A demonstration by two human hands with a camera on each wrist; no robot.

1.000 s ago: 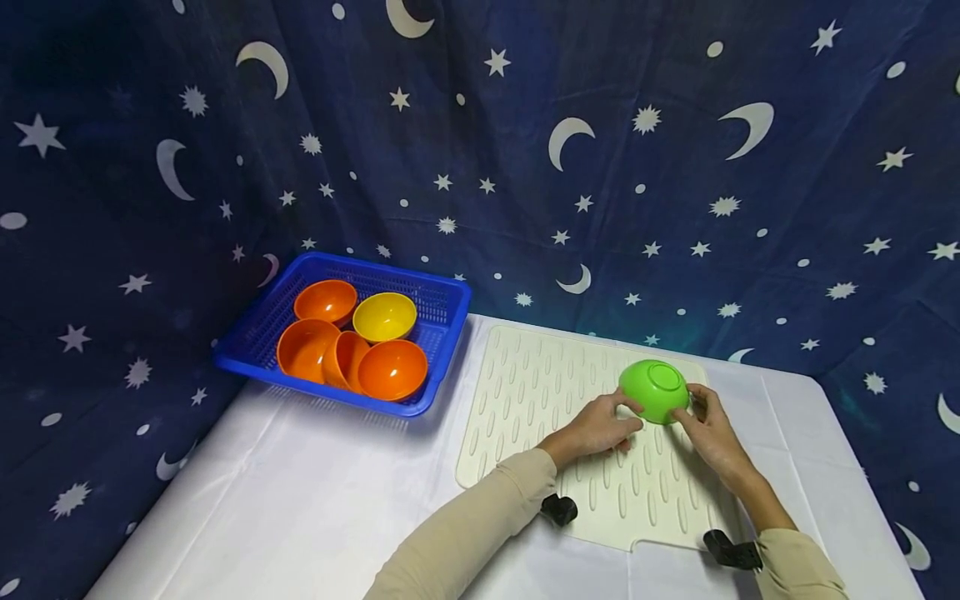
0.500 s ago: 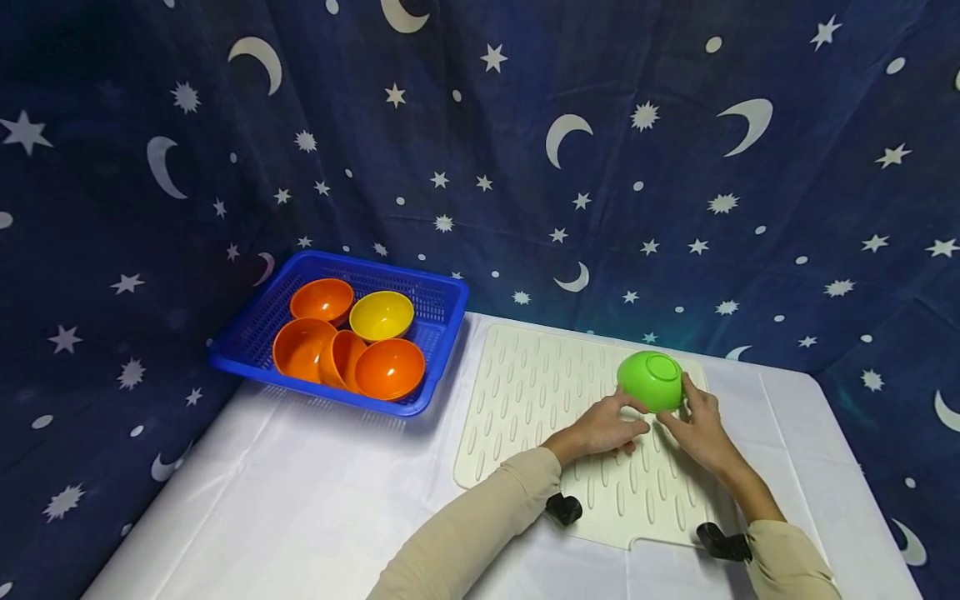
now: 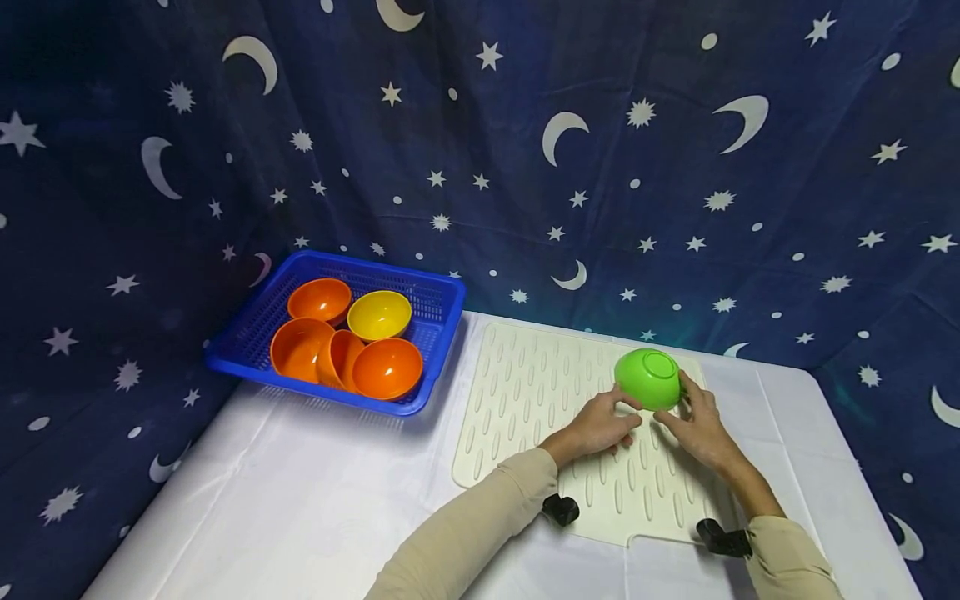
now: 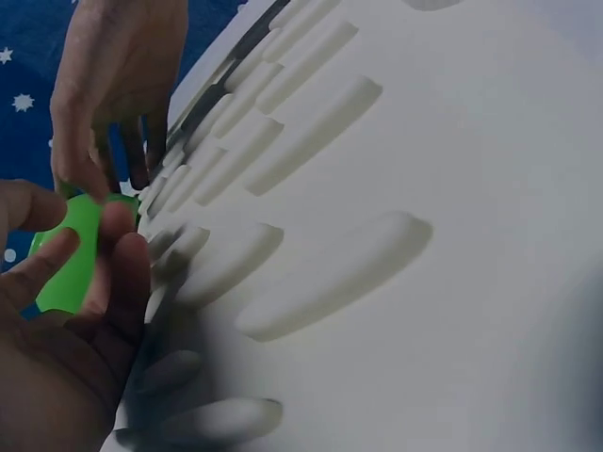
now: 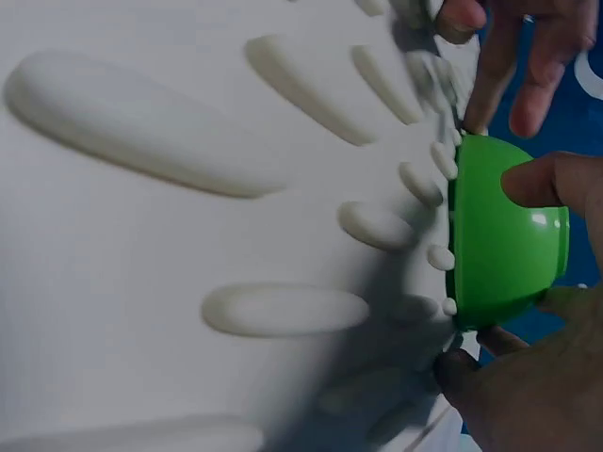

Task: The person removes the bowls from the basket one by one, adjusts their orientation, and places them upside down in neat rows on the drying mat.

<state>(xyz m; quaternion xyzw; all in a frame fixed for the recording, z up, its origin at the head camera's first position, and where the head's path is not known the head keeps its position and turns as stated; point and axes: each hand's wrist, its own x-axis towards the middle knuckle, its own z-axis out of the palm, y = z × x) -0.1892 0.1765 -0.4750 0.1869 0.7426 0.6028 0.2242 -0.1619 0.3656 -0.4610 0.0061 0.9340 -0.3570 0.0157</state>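
A green bowl (image 3: 647,379) lies upside down on the pale ribbed drying mat (image 3: 517,408), with its base ring facing up. My right hand (image 3: 703,429) curves round the bowl's right and near side, thumb in front and fingers along the wall. In the right wrist view, the rim of the bowl (image 5: 504,231) meets the mat. At the bowl's near left is my left hand (image 3: 600,423), with index finger reaching to its wall and thumb held apart. The left wrist view shows the left hand's fingers (image 4: 127,282) partly covering the bowl (image 4: 71,264).
A blue basket (image 3: 442,350) stands at the left, holding several orange bowls (image 3: 387,369) and a yellow bowl (image 3: 380,316). White cloth covers the table (image 3: 300,500). A dark curtain (image 3: 510,150) with moons and stars hangs behind.
The green bowl has shifted slightly up and left and tilted back over the mat. My right hand has followed it, with its thumb lower on the near side. The left hand stays close by.
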